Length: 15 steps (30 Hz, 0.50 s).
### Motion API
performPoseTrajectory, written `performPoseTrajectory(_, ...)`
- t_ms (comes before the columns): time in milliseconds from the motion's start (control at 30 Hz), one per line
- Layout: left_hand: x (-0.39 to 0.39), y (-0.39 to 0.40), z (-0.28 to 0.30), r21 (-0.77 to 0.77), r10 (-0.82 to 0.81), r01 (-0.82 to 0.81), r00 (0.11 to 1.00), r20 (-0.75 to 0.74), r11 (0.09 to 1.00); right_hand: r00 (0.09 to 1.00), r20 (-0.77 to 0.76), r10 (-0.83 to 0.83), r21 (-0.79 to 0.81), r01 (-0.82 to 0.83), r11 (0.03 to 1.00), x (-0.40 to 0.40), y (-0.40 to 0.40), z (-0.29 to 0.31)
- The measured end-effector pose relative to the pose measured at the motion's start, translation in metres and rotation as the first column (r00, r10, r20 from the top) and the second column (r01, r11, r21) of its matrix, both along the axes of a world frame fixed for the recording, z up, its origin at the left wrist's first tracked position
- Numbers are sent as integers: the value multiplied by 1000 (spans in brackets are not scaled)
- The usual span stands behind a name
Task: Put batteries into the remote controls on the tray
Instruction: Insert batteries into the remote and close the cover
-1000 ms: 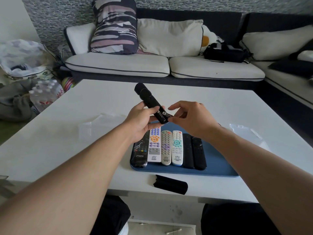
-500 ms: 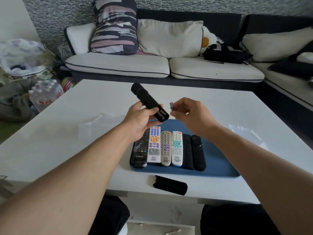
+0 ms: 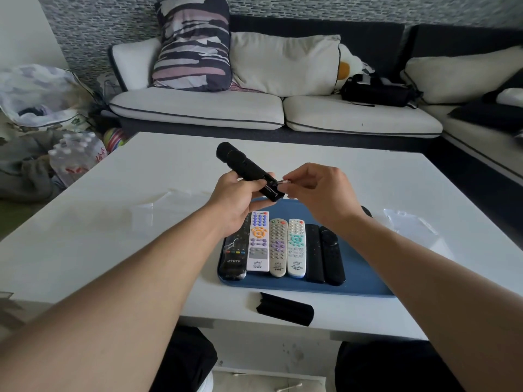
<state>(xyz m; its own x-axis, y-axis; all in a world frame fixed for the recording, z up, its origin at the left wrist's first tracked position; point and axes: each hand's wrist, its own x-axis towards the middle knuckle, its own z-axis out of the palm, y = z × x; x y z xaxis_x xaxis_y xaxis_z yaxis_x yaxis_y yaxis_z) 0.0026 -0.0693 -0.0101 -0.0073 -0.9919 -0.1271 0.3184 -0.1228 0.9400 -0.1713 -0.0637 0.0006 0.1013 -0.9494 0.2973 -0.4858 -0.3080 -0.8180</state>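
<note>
My left hand [image 3: 237,198] grips a black remote control [image 3: 245,168] above the table, its near end open and tilted toward me. My right hand [image 3: 317,190] pinches a small battery [image 3: 283,181] with its tip at that open end. Below the hands lies a blue tray [image 3: 365,267] holding several remotes side by side: a black one [image 3: 235,258], a white one with an orange pad [image 3: 258,244], a grey one [image 3: 278,247], a white one with a teal pad [image 3: 296,247] and two slim black ones [image 3: 324,254]. A black battery cover [image 3: 285,308] lies on the table in front of the tray.
The white table [image 3: 113,236] carries clear plastic packaging on the left [image 3: 158,210] and on the right [image 3: 407,222]. A sofa with cushions [image 3: 254,108] stands behind the table. A pack of water bottles [image 3: 76,157] and bags sit on the floor at left.
My right hand pulled back from the remote's end with the battery, then came in again; the battery tip now touches the open end. The remote has tipped slightly lower.
</note>
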Motion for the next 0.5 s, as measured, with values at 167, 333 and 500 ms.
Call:
performPoseTrajectory(167,2,-2,-1,-4,15,-15,1000,-15,1000,989,-140,-50,-65,41,997,0,2,-3)
performPoseTrajectory(333,6,-3,-3,25,22,-21,999,-40,999,962,-270,-49,-69,32,997,1,6,-2)
performPoseTrajectory(500,6,-2,-3,19,-12,12,1000,10,1000,937,-347,-27,-48,11,999,3,7,0)
